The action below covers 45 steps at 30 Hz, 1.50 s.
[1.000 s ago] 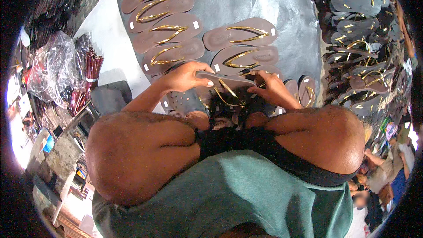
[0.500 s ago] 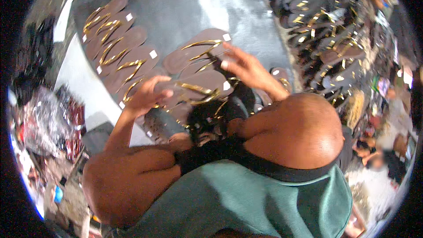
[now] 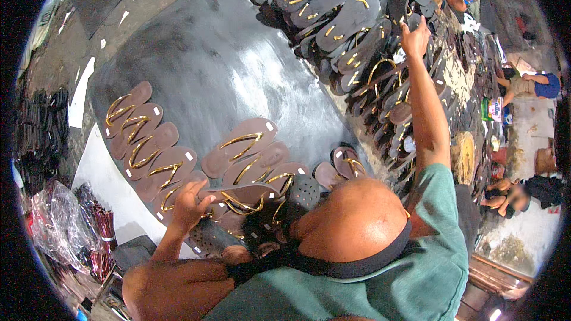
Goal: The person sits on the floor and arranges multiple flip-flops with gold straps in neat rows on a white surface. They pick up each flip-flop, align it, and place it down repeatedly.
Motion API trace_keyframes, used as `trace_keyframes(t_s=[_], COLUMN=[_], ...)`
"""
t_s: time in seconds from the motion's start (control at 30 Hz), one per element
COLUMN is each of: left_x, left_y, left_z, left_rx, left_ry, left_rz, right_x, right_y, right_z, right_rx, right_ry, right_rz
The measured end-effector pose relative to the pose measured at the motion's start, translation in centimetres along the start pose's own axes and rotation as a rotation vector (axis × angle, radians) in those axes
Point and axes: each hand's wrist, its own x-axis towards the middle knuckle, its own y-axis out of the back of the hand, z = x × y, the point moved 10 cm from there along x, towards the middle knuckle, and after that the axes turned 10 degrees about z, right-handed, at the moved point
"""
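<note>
My left hand [image 3: 189, 207] is closed on the end of a brown flip-flop [image 3: 253, 189] with gold straps, held edge-on above other pairs. At the far right, my right arm is stretched out over a heap of dark flip-flops [image 3: 351, 21]. There my right hand [image 3: 415, 40] has its thumb and fingers around the end of a dark flip-flop [image 3: 411, 22]. Brown gold-strapped flip-flops [image 3: 169, 163] with small white labels overlap in a row on the left. A second group [image 3: 253, 134] lies in front of my feet, and another pair [image 3: 348, 160] beside my right knee.
A dark, shiny sheet [image 3: 196, 41] covers the floor ahead. To the left are white sheet material [image 3: 98, 160], stacked dark pieces [image 3: 41, 125] and clear plastic bags [image 3: 56, 220]. Other people sit at the right, one [image 3: 532, 83] in dark blue.
My right hand has moved from the near flip-flops out to the heap at the far right. My left hand has taken hold of a flip-flop and raised it edge-on. The view has shifted rightward.
</note>
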Motion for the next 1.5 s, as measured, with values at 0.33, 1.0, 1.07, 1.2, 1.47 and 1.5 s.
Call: trace_keyframes(t_s=[0.33,1.0,1.07,1.2,1.47,1.5], left_x=[-0.9,7.0,7.3,7.6,9.0,9.5], left_y=[-0.1,9.8,9.8,10.9,7.7,6.9], left_z=[-3.3,1.3,1.1,0.9,-3.9,-4.6], left_rx=[0.064,-1.255,-1.279,-1.134,-0.939,-0.88], left_ry=[-0.101,0.388,0.329,0.324,0.391,0.406], left_rz=[0.126,0.107,0.11,0.227,-0.001,0.055], right_x=[6.5,-30.0,-30.2,-30.9,-31.7,-32.1], right_y=[-7.6,16.9,15.5,11.5,9.1,7.6], right_z=[6.9,-34.0,-34.2,-35.4,-36.0,-35.6], right_rx=[0.145,1.511,1.697,1.417,1.218,1.167], right_ry=[-0.308,0.109,-0.371,-0.53,-0.107,-0.138], right_rz=[-0.16,-1.488,-1.697,-1.564,-1.364,-1.354])
